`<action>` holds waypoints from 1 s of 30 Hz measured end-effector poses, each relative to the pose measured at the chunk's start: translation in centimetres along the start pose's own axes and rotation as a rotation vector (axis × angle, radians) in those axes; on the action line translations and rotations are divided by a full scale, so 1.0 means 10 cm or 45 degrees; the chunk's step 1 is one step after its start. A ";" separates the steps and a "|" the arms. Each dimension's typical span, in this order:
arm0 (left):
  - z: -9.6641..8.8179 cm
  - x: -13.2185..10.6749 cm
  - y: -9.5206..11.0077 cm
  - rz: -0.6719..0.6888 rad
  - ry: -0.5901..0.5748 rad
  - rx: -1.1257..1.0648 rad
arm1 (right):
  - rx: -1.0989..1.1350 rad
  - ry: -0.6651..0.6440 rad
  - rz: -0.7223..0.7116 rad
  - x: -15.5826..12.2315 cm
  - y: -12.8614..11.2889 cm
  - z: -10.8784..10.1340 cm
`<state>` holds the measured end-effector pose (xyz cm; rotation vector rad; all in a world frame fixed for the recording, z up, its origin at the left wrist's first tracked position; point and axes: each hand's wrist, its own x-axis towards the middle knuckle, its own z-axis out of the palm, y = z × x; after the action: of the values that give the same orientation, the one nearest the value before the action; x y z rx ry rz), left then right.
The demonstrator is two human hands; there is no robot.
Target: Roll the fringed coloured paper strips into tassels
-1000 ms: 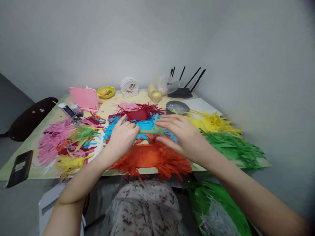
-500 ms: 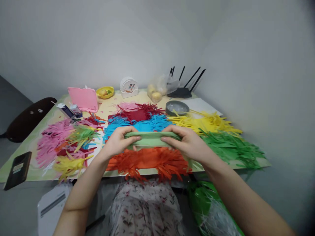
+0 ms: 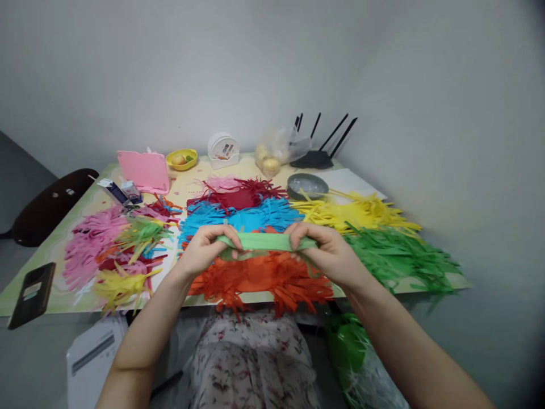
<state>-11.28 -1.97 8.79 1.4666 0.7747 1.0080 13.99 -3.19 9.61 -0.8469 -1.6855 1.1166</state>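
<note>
A light green strip of tissue-like paper [image 3: 266,242] is stretched level between my two hands, above the table. My left hand [image 3: 217,244] pinches its left end, thumb and fingers closed. The right end is gripped by my right hand [image 3: 310,244], fingers curled over it. Just below lies an orange fringed paper piece [image 3: 255,275], hanging a little over the table's front edge. Behind the strip are a blue fringed piece [image 3: 251,217] and a dark red one [image 3: 238,199]. The paper's fringe ends near my palms are partly hidden.
Yellow [image 3: 353,213] and green fringed paper [image 3: 392,255] lie right; a mixed-colour pile [image 3: 102,233] lies left. A phone [image 3: 32,295] rests at the front left edge. Behind stand a pink tablet case [image 3: 145,170], grey bowl [image 3: 307,186] and router [image 3: 313,159]. A green bag [image 3: 349,346] is below right.
My fingers have curled further over the light green paper, and its flat band looks narrower and more folded. Both hands stay in nearly the same place.
</note>
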 end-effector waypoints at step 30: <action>0.17 -0.08 -0.02 -0.099 0.091 -0.021 | -0.004 0.262 0.220 -0.23 0.06 0.11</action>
<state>-10.06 -3.42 8.45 1.3820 0.8664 1.0103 13.77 -5.39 8.15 -1.0876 -1.4664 1.1009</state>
